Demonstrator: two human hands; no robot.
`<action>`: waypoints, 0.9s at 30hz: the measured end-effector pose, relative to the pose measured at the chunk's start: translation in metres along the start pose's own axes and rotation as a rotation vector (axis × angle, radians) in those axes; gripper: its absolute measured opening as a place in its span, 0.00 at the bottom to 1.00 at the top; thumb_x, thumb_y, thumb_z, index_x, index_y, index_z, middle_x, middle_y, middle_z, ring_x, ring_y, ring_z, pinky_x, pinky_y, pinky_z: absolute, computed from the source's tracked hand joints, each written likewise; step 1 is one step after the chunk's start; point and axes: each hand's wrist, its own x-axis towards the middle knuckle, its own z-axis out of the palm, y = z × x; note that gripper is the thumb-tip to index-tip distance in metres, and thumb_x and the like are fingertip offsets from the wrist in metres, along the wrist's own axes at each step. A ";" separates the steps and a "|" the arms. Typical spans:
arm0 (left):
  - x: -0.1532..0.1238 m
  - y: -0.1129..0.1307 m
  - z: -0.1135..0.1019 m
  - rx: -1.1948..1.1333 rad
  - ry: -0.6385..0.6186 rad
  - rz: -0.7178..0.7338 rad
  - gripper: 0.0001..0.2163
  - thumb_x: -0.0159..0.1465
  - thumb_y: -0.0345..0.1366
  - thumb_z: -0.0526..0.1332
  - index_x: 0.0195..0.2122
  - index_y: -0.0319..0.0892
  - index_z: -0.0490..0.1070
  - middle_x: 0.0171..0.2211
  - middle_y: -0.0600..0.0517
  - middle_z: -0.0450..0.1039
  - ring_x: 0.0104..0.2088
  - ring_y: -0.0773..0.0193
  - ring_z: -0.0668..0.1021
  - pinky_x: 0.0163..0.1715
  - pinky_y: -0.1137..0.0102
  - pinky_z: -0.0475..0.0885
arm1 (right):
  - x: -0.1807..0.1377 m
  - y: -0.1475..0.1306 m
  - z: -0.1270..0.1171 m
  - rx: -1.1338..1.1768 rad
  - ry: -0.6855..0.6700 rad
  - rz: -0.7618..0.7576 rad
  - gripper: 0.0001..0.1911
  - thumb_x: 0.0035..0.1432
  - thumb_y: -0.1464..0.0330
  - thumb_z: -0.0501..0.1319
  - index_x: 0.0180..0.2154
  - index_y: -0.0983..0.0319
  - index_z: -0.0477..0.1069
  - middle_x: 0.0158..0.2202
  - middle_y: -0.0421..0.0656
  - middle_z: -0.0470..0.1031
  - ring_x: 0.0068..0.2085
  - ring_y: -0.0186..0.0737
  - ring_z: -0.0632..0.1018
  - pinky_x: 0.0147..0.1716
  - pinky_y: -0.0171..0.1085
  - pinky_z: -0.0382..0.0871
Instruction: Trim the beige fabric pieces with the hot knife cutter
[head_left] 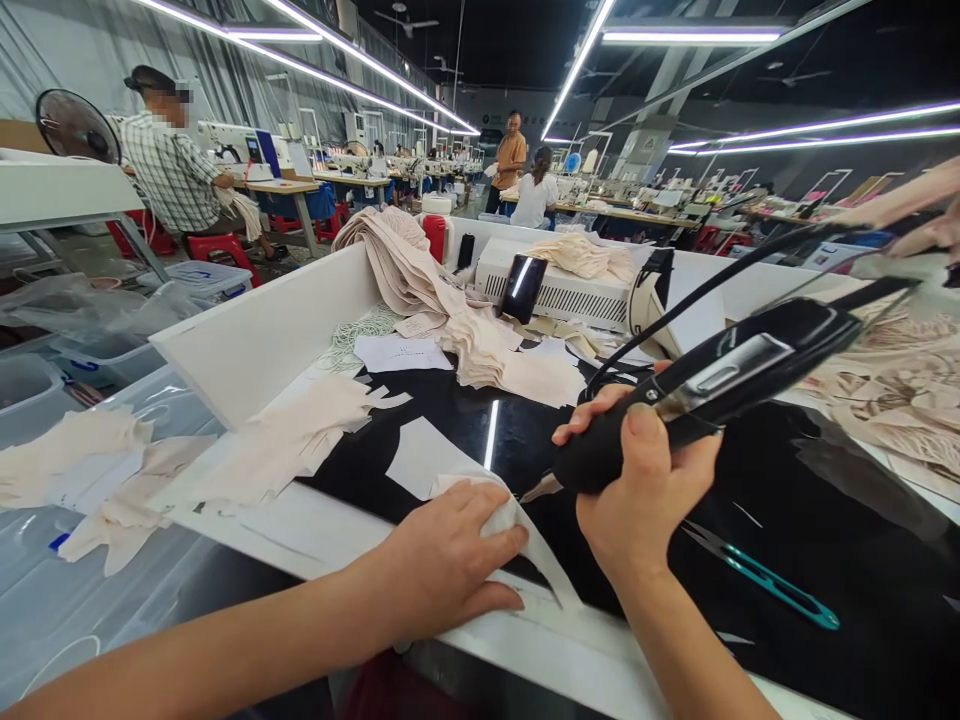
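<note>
My left hand is curled over a pale, leaf-shaped cut piece, pressing it to the glossy black tabletop near the front edge. Part of the piece is hidden beneath my fingers, and whether it is cloth or paper I cannot tell. In my right hand is a black corded hand tool with a silver panel, raised above the table and slanting up to the right. Its cable loops behind it. Teal-handled thread snips lie to the right of that hand.
Stacked beige cut pieces lie left, and more sit further back beside a phone. A white upright board borders the table's left side. Another person's hand reaches in at upper right, above beige strips.
</note>
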 end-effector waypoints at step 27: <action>0.010 -0.018 -0.023 0.140 -0.189 -0.127 0.17 0.73 0.20 0.56 0.57 0.40 0.76 0.52 0.44 0.78 0.49 0.55 0.80 0.50 0.63 0.80 | 0.003 -0.039 -0.020 -0.030 -0.005 0.053 0.18 0.56 0.63 0.74 0.42 0.55 0.68 0.28 0.32 0.79 0.22 0.37 0.76 0.19 0.36 0.76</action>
